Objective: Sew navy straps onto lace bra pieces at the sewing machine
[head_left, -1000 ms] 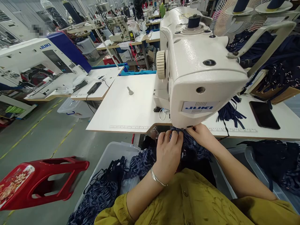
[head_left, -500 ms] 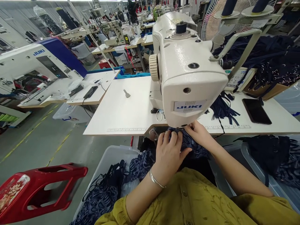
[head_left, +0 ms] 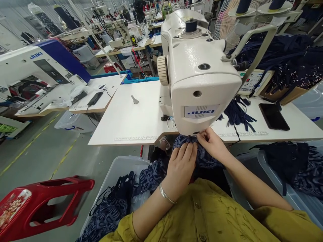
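Head view: under what entry is the cloth at the hands listed?

As one piece of navy patterned cloth [head_left: 205, 158], placed at the front edge of the white tabletop [head_left: 126, 116], directly below the sewing machine [head_left: 202, 90] lettered JUKI. It is partly covered by both hands.

How is the left hand [head_left: 181, 165] entered?

Back uppermost, fingers side by side and gently bent, laid on the cloth. The thumb is hidden, so whether any cloth is gripped cannot be told. A silver bangle [head_left: 166, 194] is worn at the wrist.

And the right hand [head_left: 211, 143]?

Thumb and forefinger are brought nearly together at the cloth, just under the machine; what is pinched between them, if anything, is too small to be told. The other fingers are curled.

Items on the tabletop?

To the left of the machine, one flat metal piece [head_left: 135, 100]. To its right, one bunch of navy strips [head_left: 239, 114] and one black phone [head_left: 274, 116], set near each other.

Items below?

At left, one clear bin [head_left: 121, 163], with navy patterned pieces [head_left: 107, 211] heaped in it; farther left, one red stool [head_left: 50, 201]. At right, dark fabric [head_left: 287, 161] is draped over a second bin [head_left: 267, 173].
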Available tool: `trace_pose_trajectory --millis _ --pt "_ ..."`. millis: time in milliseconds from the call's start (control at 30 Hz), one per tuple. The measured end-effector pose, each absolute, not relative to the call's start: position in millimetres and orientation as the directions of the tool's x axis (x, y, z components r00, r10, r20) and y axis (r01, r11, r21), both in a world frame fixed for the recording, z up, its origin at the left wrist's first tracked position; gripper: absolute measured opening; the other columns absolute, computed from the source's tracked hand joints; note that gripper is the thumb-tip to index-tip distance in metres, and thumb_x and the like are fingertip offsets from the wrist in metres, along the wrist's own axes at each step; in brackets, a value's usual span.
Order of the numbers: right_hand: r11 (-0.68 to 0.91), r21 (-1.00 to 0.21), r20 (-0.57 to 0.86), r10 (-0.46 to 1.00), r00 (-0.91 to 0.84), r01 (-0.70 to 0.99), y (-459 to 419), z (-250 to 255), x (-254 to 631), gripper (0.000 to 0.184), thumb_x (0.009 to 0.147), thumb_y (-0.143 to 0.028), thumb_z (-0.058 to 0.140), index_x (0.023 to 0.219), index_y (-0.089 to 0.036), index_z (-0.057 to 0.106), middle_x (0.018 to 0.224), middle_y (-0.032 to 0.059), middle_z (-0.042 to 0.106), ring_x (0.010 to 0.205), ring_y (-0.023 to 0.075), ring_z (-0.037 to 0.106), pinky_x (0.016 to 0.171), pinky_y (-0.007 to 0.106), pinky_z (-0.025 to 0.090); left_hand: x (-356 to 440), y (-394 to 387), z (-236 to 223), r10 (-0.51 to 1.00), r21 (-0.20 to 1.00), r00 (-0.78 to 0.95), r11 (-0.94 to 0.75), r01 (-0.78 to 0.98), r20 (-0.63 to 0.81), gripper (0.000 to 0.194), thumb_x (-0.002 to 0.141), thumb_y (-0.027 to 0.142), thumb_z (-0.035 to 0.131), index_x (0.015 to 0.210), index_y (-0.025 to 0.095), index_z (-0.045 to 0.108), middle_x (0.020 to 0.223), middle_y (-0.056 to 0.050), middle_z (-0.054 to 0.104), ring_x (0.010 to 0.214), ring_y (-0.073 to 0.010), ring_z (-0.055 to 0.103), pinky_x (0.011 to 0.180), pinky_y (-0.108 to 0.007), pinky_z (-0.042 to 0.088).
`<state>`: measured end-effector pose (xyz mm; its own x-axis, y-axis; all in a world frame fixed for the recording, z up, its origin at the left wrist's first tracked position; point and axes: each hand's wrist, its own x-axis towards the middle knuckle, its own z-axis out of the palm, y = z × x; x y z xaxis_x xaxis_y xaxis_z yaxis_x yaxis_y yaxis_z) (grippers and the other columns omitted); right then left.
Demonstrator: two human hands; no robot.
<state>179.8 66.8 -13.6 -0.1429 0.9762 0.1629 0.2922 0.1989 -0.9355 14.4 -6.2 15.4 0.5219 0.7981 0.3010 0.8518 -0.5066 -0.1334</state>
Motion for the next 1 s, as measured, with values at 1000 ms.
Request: trace_pose_trajectory --millis 1000 --pt "0.230 -0.842 0.208 0.973 -0.099 0.489 73.4 -13.0 177.9 0.018 0.088 -0.031 0.049 0.102 -0.021 0.049 0.082 0.0035 0.062 0.073 0.0198 0.058 0.066 0.030 0.043 15.6 -0.7 18.2 0.831 -0.123 0.470 -0.455 0.882 0.296 0.045 0.095 0.021 0.043 0.139 0.014 0.043 0.132 -0.009 0.057 0.124 -0.0207 0.049 0.102 -0.037 0.040"
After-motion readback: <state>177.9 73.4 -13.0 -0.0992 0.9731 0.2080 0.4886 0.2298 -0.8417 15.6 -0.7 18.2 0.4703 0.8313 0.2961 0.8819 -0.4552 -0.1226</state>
